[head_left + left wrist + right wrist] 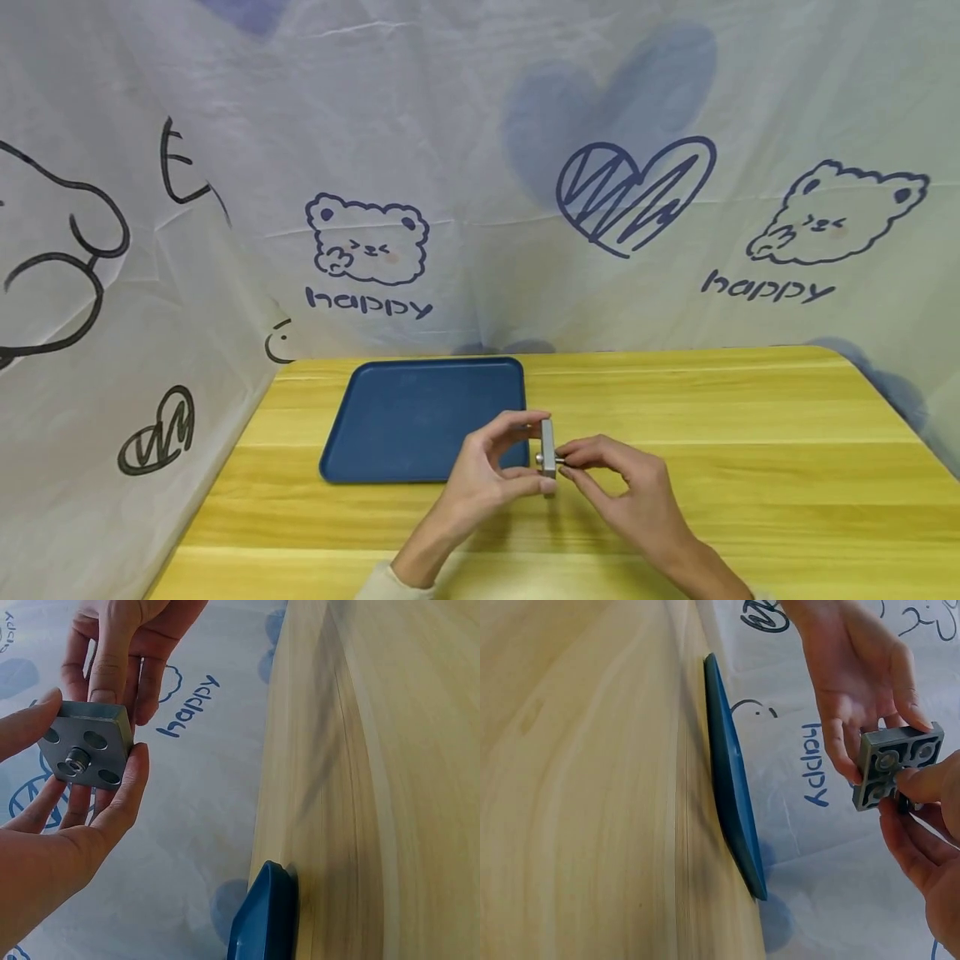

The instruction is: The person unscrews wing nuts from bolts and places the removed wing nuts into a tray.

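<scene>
A square grey metal block (548,448) is held upright on edge above the table by the left hand (489,467), fingers on its top edge and thumb at the bottom. The left wrist view shows the block's face (79,742) with several round holes and a small round metal fitting (77,760) standing out of it. On the opposite side, the right hand (633,492) pinches a thin dark piece (564,461) at the block between thumb and finger. Recesses mark that side of the block (887,760) in the right wrist view, where the right fingertips partly cover it.
A blue tray (427,417) lies on the yellow wooden table (712,417), behind and left of the hands. White cloth (480,167) with drawn bears and hearts hangs behind the table and along its left side.
</scene>
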Motion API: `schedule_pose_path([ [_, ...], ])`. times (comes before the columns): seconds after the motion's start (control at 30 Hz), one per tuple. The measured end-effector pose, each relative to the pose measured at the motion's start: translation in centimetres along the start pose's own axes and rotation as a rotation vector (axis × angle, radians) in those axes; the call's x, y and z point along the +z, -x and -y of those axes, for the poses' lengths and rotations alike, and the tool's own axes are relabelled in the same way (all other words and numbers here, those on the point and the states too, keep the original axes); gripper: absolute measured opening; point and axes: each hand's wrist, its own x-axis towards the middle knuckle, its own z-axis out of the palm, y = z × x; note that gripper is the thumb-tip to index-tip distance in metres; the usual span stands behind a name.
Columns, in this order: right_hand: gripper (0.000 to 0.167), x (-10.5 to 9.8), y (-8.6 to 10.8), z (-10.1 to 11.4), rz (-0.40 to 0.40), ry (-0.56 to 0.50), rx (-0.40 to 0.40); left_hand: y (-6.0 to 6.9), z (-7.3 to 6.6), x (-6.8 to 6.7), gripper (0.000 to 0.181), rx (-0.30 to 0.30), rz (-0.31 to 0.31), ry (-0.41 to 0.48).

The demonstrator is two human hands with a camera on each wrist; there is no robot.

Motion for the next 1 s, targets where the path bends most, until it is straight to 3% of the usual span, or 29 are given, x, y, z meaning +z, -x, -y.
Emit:
schedule_pose_path([
  [0.1, 0.033, -0.2, 0.1, 0.0, 0.013, 0.01, -0.003, 0.0, 0.0, 0.1, 0.065, -0.001, 0.006, 0.002],
  [0.23, 0.03, -0.8, 0.1, 0.1, 0.049, -0.04, 0.071, -0.1, 0.1, 0.1, 0.066, 0.003, 0.004, 0.003],
  [0.47, 0.009, -2.1, -0.5, 0.2, 0.051, -0.268, 0.349, -0.2, 0.0, 0.2, 0.068, -0.006, -0.004, -0.016],
  [0.8, 0.038, -2.2, -1.1, 0.0, 0.131, -0.486, 0.751, -0.1, 0.2, 0.2, 0.069, 0.005, 0.006, -0.017],
  [1.0, 0.045, -2.1, -1.0, -0.3, 0.233, -0.639, 0.895, 0.0, 0.5, 0.3, 0.068, 0.017, 0.032, -0.003],
])
